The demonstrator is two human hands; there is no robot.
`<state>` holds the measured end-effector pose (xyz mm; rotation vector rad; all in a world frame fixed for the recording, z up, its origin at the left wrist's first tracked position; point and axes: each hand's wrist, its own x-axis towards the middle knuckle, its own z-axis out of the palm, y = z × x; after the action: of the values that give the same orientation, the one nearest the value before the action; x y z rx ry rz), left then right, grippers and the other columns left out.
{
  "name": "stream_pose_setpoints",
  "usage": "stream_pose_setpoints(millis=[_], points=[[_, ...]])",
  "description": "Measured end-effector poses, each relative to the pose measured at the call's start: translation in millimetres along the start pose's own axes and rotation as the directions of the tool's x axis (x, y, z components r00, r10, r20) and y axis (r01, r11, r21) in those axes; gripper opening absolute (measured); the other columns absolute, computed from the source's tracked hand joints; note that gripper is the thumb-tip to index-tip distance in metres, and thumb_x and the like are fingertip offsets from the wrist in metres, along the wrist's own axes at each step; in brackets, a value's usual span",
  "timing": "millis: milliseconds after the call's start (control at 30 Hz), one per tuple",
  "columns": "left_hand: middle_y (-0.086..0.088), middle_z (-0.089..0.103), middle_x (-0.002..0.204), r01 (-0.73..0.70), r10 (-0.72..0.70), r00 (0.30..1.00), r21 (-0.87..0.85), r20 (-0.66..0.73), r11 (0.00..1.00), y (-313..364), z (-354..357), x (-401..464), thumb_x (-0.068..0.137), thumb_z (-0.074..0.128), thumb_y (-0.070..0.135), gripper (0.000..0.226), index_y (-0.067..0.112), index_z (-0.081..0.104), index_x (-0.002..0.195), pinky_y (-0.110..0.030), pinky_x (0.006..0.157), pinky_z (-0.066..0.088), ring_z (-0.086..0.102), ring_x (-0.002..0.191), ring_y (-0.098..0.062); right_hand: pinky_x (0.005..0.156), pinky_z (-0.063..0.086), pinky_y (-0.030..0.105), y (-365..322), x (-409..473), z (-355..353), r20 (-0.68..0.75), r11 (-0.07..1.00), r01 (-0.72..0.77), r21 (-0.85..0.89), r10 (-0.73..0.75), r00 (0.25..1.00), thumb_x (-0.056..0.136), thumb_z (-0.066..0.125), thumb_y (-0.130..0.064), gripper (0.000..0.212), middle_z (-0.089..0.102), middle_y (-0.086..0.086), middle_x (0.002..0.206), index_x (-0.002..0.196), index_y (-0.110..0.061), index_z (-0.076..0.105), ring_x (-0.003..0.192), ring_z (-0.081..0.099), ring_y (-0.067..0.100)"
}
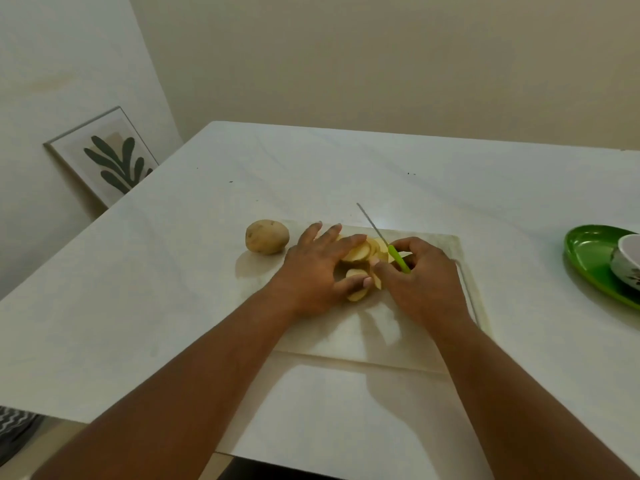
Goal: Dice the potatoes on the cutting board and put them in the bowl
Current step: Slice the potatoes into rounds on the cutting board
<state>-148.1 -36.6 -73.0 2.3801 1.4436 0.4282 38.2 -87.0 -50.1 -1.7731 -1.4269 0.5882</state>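
A pale cutting board point(408, 341) lies on the white table. On it sits a pile of yellow potato slices point(360, 252). My left hand point(315, 271) rests on the slices with straight fingers, its thumb touching a lower slice. My right hand point(420, 278) grips a knife with a green handle point(398, 258); its thin blade points up and away over the slices. A whole unpeeled potato point(267, 236) stands at the board's far left corner. The white bowl point(628, 263) is at the right edge of view, partly cut off.
The bowl stands on a green plate point(588, 258) at the table's right side. A framed leaf print point(104, 154) leans against the wall beyond the table's left edge. The table's near edge runs below my forearms.
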Motion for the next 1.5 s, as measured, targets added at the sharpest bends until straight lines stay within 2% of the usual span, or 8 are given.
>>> stream_pose_setpoints(millis=[200, 433, 600, 700, 933, 1233, 1367, 1500], points=[[0.005, -0.004, 0.173, -0.025, 0.021, 0.995, 0.045, 0.099, 0.999, 7.2, 4.0, 5.5, 0.105, 0.034, 0.059, 0.064, 0.045, 0.007, 0.162, -0.048, 0.126, 0.002, -0.011, 0.158, -0.019, 0.063, 0.044, 0.016, -2.6, 0.1, 4.3, -0.075, 0.996, 0.066, -0.067, -0.071, 0.995, 0.078, 0.078, -0.04, 0.029, 0.067, -0.015, 0.081, 0.102, -0.033, 0.063, 0.075, 0.063, -0.001], [0.002, 0.009, 0.173, -0.002, 0.002, 1.0, 0.04, 0.009, 0.999, 9.9, 3.2, 14.1, 0.108, 0.026, 0.055, 0.057, 0.043, 0.015, 0.162, -0.049, 0.127, 0.01, -0.004, 0.159, -0.022, 0.082, 0.051, 0.032, 2.5, 0.4, 12.6, -0.15, 0.988, 0.101, -0.117, -0.118, 0.982, 0.078, 0.074, -0.043, 0.036, 0.069, -0.012, 0.098, 0.11, -0.03, 0.064, 0.094, 0.064, 0.012], [-0.001, 0.063, 0.14, -0.051, 0.034, 0.861, -0.02, -0.507, 0.998, -7.9, -20.2, -9.4, 0.097, 0.06, 0.039, 0.041, 0.023, 0.066, 0.133, -0.034, 0.115, 0.032, 0.046, 0.139, -0.022, 0.08, 0.046, 0.03, -1.2, -10.2, 17.9, 0.023, 0.912, 0.299, -0.279, -0.305, 0.952, 0.068, 0.081, -0.05, 0.057, 0.059, -0.009, 0.105, 0.115, -0.027, 0.061, 0.094, 0.057, 0.014], [0.0, 0.068, 0.126, 0.059, -0.015, 0.774, 0.049, -0.633, 0.997, -35.5, -37.0, -17.8, 0.085, 0.075, 0.041, 0.038, 0.02, 0.073, 0.117, -0.033, 0.11, 0.038, 0.052, 0.127, -0.024, 0.077, 0.048, 0.033, -5.4, -5.4, 20.9, 0.129, 0.83, 0.389, -0.399, -0.369, 0.92, 0.075, 0.077, -0.05, 0.052, 0.06, -0.007, 0.108, 0.118, -0.027, 0.06, 0.096, 0.06, 0.019], [0.006, 0.058, 0.139, 0.296, -0.331, 0.89, -0.154, -0.314, 0.943, -74.8, -44.2, -24.3, 0.079, 0.081, 0.051, 0.075, 0.031, 0.052, 0.145, -0.032, 0.105, 0.043, 0.052, 0.13, -0.019, 0.074, 0.052, 0.038, -6.1, 6.9, 24.1, 0.047, 0.826, 0.364, -0.429, -0.382, 0.923, 0.084, 0.072, -0.037, 0.038, 0.063, 0.0, 0.107, 0.117, -0.022, 0.061, 0.091, 0.064, 0.029], [0.017, 0.06, 0.105, 0.219, -0.314, 0.898, -0.307, -0.308, 0.926, -66.9, -52.5, -44.7, 0.05, 0.099, 0.051, 0.066, 0.04, 0.07, 0.109, -0.018, 0.073, 0.046, 0.058, 0.088, 0.003, 0.069, 0.04, 0.03, -15.7, 0.3, 26.1, -0.12, 0.932, 0.272, -0.241, -0.307, 0.944, 0.086, 0.07, -0.039, 0.025, 0.06, -0.009, 0.087, 0.105, -0.024, 0.063, 0.08, 0.056, 0.015], [0.021, 0.061, 0.104, 0.17, -0.241, 0.94, -0.281, -0.243, 0.944, -46.7, -45.9, -72.5, 0.045, 0.096, 0.064, 0.069, 0.042, 0.068, 0.104, -0.014, 0.067, 0.047, 0.059, 0.086, 0.004, 0.056, 0.038, 0.033, -27.7, -27.2, 28.6, 0.083, 0.963, 0.263, -0.052, -0.258, 0.963, 0.098, 0.05, -0.032, 0.021, 0.056, -0.004, 0.061, 0.079, -0.027, 0.055, 0.058, 0.052, 0.012], [0.022, 0.058, 0.103, 0.099, -0.19, 0.925, -0.274, -0.329, 0.957, -42.1, -28.3, -84.9, 0.053, 0.091, 0.068, 0.07, 0.044, 0.065, 0.114, -0.021, 0.074, 0.051, 0.058, 0.096, 0.001, 0.057, 0.037, 0.024, -23.8, -48.0, 30.6, 0.28, 0.938, 0.304, -0.165, -0.251, 0.927, 0.1, 0.044, -0.031, 0.022, 0.057, -0.012, 0.076, 0.118, -0.044, 0.049, 0.071, 0.054, 0.004]])
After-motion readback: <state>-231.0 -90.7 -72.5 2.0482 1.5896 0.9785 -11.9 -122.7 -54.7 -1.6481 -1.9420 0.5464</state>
